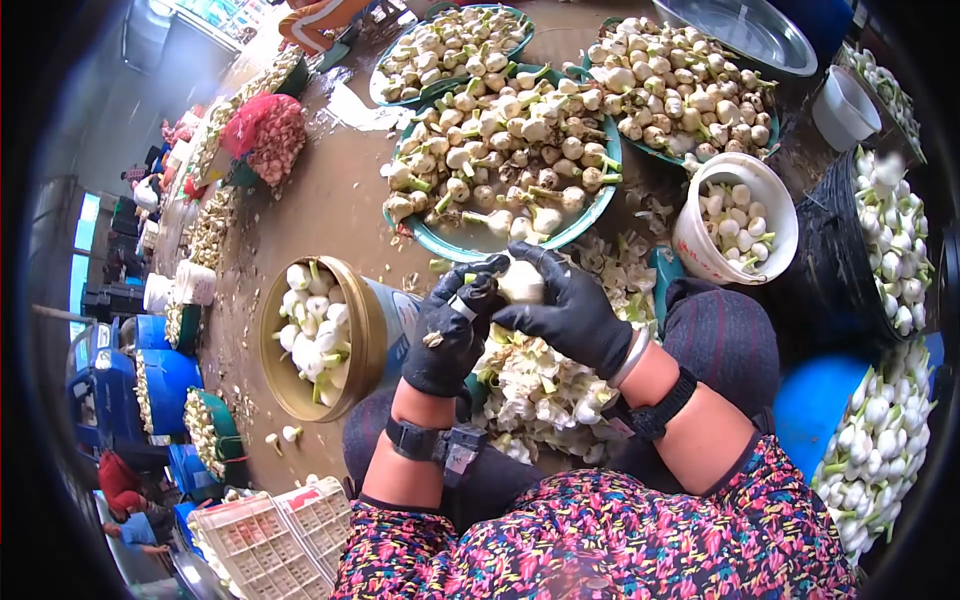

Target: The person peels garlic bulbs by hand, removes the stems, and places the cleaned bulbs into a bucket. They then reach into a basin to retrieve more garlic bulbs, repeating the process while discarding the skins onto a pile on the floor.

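Observation:
A pale, peeled-looking garlic bulb (522,284) is held between my two black-gloved hands, over a heap of garlic skins (545,385) in front of my lap. My right hand (575,312) has its thumb and fingers closed round the bulb's right side. From the other side, my left hand (440,335) is curled with its fingertips at the bulb's top and left edge. A narrow white band (462,308) shows across the left fingers; whether they also grip a small tool, I cannot tell. Just beyond lies a teal-rimmed basin (465,250) full of untrimmed garlic.
On the left stands a bucket (372,345) of cleaned bulbs, on the right a white bucket (690,235) with more. Further garlic basins (775,135) sit ahead. A black container (815,240) and blue tub (815,400) hold white garlic at right. A plastic crate (255,535) lies lower left.

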`<action>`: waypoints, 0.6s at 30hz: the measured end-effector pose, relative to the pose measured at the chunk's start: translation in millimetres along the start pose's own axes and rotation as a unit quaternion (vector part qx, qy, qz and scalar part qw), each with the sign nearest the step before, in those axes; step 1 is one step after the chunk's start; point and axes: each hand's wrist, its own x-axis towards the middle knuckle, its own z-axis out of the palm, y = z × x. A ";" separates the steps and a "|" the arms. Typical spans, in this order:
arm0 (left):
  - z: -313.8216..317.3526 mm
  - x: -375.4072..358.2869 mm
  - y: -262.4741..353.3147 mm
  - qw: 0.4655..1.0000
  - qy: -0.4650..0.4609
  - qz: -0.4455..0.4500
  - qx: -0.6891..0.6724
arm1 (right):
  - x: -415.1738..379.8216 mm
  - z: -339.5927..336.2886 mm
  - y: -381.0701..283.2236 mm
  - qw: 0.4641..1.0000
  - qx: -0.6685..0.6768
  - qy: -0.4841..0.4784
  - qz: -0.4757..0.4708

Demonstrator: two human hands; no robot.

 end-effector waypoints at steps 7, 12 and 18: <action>-5.1 -0.3 8.8 0.925 -0.003 0.243 0.293 | -4.6 13.6 -4.4 0.986 0.009 -0.003 -0.166; -0.2 -6.5 31.6 0.999 -0.026 -0.021 -0.005 | -2.5 5.4 -5.6 0.996 0.090 0.017 0.009; 0.8 -5.3 20.5 0.933 0.037 -0.133 -0.332 | 0.9 3.9 -5.2 0.994 0.099 0.000 -0.054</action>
